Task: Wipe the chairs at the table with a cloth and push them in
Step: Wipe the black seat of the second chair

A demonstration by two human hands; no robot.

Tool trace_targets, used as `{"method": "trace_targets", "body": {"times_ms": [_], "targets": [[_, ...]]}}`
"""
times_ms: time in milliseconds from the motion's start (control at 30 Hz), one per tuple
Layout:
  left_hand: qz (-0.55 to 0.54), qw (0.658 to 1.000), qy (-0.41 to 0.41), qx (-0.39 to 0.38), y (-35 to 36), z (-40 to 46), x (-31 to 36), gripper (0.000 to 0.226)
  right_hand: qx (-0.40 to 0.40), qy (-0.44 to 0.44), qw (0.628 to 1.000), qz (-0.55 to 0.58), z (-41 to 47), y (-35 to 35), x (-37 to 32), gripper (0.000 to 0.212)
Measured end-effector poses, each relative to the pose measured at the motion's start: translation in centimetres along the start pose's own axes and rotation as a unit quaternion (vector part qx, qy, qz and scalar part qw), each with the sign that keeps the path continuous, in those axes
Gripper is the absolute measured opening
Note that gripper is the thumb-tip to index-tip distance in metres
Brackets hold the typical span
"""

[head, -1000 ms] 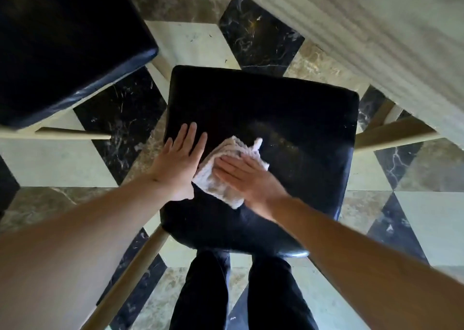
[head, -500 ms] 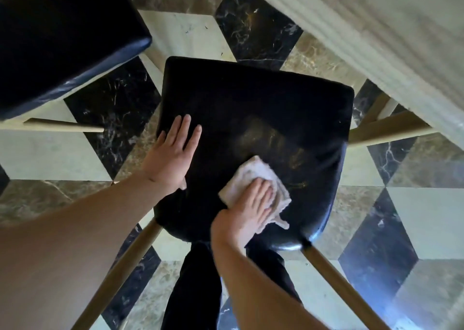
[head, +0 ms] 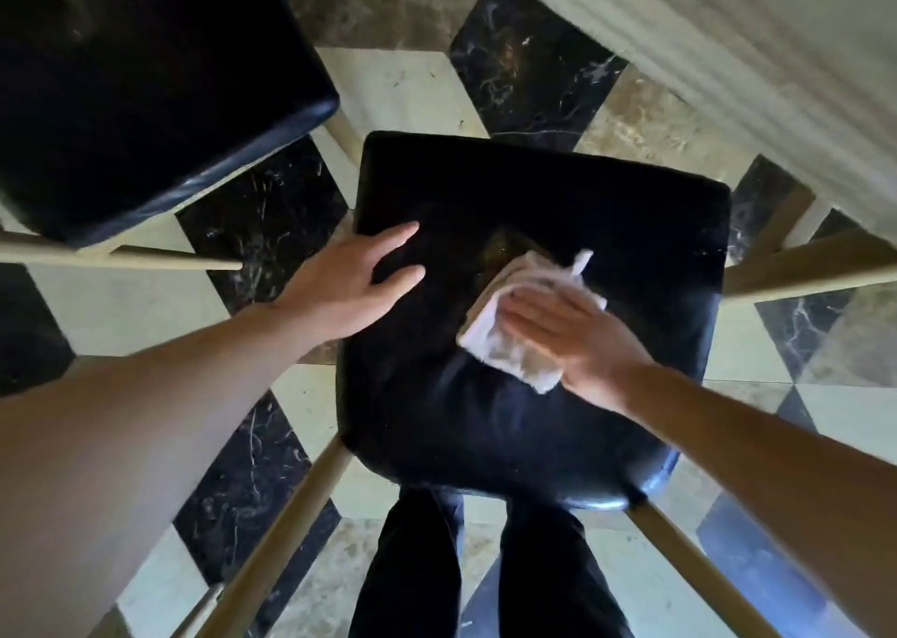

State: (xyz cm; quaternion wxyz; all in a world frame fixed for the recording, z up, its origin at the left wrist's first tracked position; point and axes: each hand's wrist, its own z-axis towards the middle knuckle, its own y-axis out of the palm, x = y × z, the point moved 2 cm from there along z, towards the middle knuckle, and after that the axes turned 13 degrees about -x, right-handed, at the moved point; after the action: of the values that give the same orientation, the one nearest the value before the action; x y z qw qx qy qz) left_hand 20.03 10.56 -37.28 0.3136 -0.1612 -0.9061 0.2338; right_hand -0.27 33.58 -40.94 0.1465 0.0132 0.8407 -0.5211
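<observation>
My legs (head: 485,569) in dark trousers stand at the bottom of the view, right behind the near edge of the chair (head: 534,443), on the floor (head: 403,93) of black, cream and brown marble tiles. Both bare forearms reach forward over the seat. The chair has a black padded seat with pale wooden legs (head: 272,545) splaying out under its near corners. My right hand (head: 577,341) lies palm down on the cloth (head: 514,346), fingers (head: 529,312) straight and close together, pressing it flat on the right middle part of the seat; not curled round it. The cloth is white, crumpled and folded, one corner sticking up past my fingertips, another edge poking out under my wrist side. Just beyond the cloth there is a dull smeared patch (head: 505,249) on the leather. My left hand (head: 349,283) rests flat on the left edge of the seat, fingers spread a little and straight, thumb apart, holding nothing, well apart from the cloth. Farther left stands a second chair (head: 145,93), same black seat and pale frame, near the first one but not touching it. At the top right the pale surface (head: 752,45) edge runs diagonally, blurred, with the far right corner of the chair near it; wooden rails (head: 815,268) show below that edge.
</observation>
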Motion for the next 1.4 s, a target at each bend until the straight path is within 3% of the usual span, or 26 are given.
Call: {"method": "trace_targets", "body": {"times_ms": [67, 167, 233, 267, 400, 533, 633, 733, 833, 967, 1067, 1133, 1200, 1267, 1300, 1333, 1400], "targets": [[-0.107, 0.994, -0.011, 0.022, -1.5, 1.5, 1.0, 0.065, 0.050, 0.183, 0.977, 0.102, 3.3, -2.2, 2.4, 0.078], [-0.311, 0.944, -0.046, 0.101, -3.8, 2.9, 0.7, 0.073, 0.112, 0.390, 0.890, 0.207, 11.5, -5.4, 0.1, 0.082], [-0.363, 0.920, -0.062, 0.133, -4.6, 2.9, 0.2, 0.071, 0.120, 0.458, 0.842, 0.258, 15.8, -7.1, -3.0, 0.079], [-0.363, 0.919, -0.063, 0.142, -4.7, 2.7, 0.4, 0.067, 0.120, 0.454, 0.842, 0.265, 17.2, -7.4, -4.2, 0.077], [-0.279, 0.942, -0.044, 0.183, -3.9, 1.7, 0.4, 0.053, 0.073, 0.281, 0.937, 0.196, 17.8, -4.1, -11.0, 0.081], [-0.190, 0.968, -0.049, 0.159, -2.7, 1.4, 0.8, 0.049, -0.007, 0.074, 0.985, 0.158, 9.8, 1.9, -17.6, 0.089], [-0.116, 0.989, -0.063, 0.072, -0.9, 1.7, 1.6, 0.053, -0.097, -0.083, 0.990, 0.053, 0.9, 6.1, -17.6, 0.099], [-0.102, 0.989, -0.105, 0.029, -0.3, 2.2, 2.4, 0.052, -0.144, -0.242, 0.955, -0.089, -5.5, 6.6, -11.4, 0.079], [-0.110, 0.986, -0.120, 0.032, -0.7, 2.3, 3.1, 0.051, -0.171, -0.272, 0.938, -0.126, -8.8, 5.2, -3.4, 0.078], [-0.087, 0.989, -0.120, 0.018, -1.1, 2.0, 3.1, 0.049, -0.176, -0.114, 0.977, -0.045, -11.0, 2.6, 4.1, 0.097], [-0.067, 0.988, -0.135, 0.016, -1.3, 1.9, 3.2, 0.049, -0.073, 0.138, 0.986, 0.057, -9.0, 0.7, 5.9, 0.088], [-0.077, 0.984, -0.158, 0.026, -1.3, 2.2, 3.4, 0.049, 0.026, 0.341, 0.930, 0.137, -5.1, -0.5, 5.3, 0.083], [-0.089, 0.979, -0.181, 0.040, -1.2, 2.2, 3.5, 0.049, 0.090, 0.519, 0.818, 0.230, 0.7, -2.4, 3.7, 0.076], [-0.108, 0.976, -0.182, 0.058, -1.1, 2.3, 3.7, 0.047, 0.110, 0.604, 0.723, 0.315, 7.1, -4.7, 2.0, 0.072], [-0.120, 0.975, -0.174, 0.064, -0.9, 2.3, 3.7, 0.046, 0.111, 0.603, 0.713, 0.341, 9.7, -5.6, 0.7, 0.071], [-0.137, 0.973, -0.168, 0.073, -0.8, 2.4, 3.7, 0.047, 0.118, 0.576, 0.737, 0.334, 11.9, -5.9, -0.8, 0.072], [-0.188, 0.963, -0.165, 0.101, -0.7, 2.4, 3.6, 0.053, 0.113, 0.460, 0.837, 0.275, 14.4, -5.2, -5.4, 0.076]]}}
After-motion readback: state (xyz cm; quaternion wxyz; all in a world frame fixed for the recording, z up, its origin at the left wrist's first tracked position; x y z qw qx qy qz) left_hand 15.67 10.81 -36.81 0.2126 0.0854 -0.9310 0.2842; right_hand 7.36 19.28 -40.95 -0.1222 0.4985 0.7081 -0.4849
